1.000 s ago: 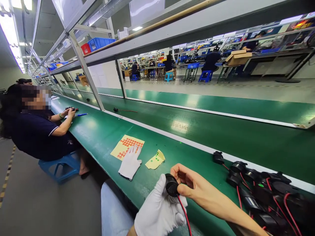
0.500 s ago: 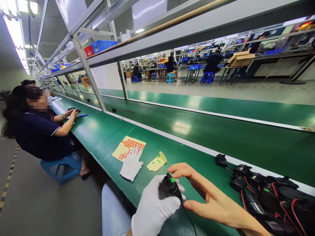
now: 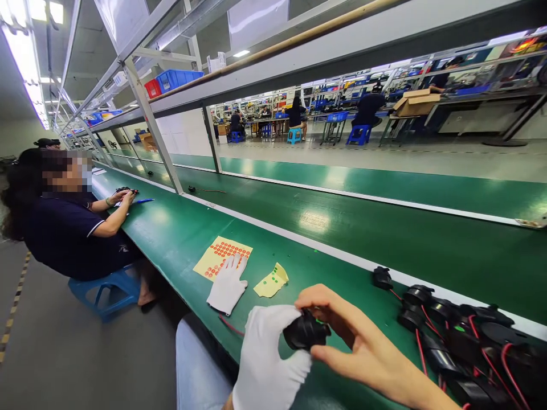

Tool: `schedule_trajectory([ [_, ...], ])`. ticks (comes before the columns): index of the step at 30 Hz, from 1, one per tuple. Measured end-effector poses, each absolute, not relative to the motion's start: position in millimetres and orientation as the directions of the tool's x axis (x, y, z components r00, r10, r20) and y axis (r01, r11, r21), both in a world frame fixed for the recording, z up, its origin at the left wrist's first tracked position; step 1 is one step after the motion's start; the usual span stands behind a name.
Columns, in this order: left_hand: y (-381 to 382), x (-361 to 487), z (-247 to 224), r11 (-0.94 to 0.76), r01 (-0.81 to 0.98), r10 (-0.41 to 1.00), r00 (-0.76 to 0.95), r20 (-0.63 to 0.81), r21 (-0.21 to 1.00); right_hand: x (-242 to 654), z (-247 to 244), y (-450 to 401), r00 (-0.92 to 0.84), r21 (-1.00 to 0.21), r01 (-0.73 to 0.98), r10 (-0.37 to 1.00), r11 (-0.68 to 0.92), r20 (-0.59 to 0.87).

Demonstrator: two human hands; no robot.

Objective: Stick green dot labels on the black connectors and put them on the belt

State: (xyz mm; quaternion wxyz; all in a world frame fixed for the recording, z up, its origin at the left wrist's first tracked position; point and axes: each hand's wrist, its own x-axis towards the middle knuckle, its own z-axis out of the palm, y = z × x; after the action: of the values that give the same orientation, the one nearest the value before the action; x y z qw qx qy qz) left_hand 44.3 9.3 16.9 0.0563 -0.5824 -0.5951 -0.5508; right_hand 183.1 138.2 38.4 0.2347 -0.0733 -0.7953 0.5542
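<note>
A black cylindrical part with a wire [image 3: 304, 330] is held between both hands above the near edge of the green bench. My left hand [image 3: 269, 356], in a white glove, wraps round its left side. Bare fingers and thumb of my right hand [image 3: 354, 336] pinch its other end. Past the hands lies a torn yellow sheet with green round stickers [image 3: 271, 280]. Left of that, an empty white glove [image 3: 228, 286] rests partly on a yellow sheet of red round stickers [image 3: 217, 250].
Several black parts with red wires [image 3: 448, 336] are heaped at the right. A conveyor belt [image 3: 342, 228] runs behind a white rail. At the left a co-worker [image 3: 64, 228] sits on a blue stool [image 3: 102, 287], handling a dark object. A metal frame post [image 3: 151, 125] rises beyond.
The black part has turned: its green-dotted end has swung away from facing up, and it now lies sideways. My right fingers have closed onto it. The wire now shows left of the glove.
</note>
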Motion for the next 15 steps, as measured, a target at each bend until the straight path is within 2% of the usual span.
schedule_trajectory([
  [3,6.7,44.5,14.5,-0.189,0.840,0.595,-0.314,0.740,0.509,178.0,33.8,143.3,-0.908,-0.991,-0.109,0.399,0.072,0.129],
  [5,5.5,44.1,12.0,-0.160,0.868,0.584,-0.300,0.755,0.469,176.1,31.0,144.2,-0.928,-0.994,-0.102,0.366,-0.050,0.077],
  [15,6.2,43.2,8.4,-0.210,0.863,0.567,-0.275,0.776,0.459,178.2,31.5,139.8,-0.935,-0.997,-0.077,0.350,-0.029,0.062],
])
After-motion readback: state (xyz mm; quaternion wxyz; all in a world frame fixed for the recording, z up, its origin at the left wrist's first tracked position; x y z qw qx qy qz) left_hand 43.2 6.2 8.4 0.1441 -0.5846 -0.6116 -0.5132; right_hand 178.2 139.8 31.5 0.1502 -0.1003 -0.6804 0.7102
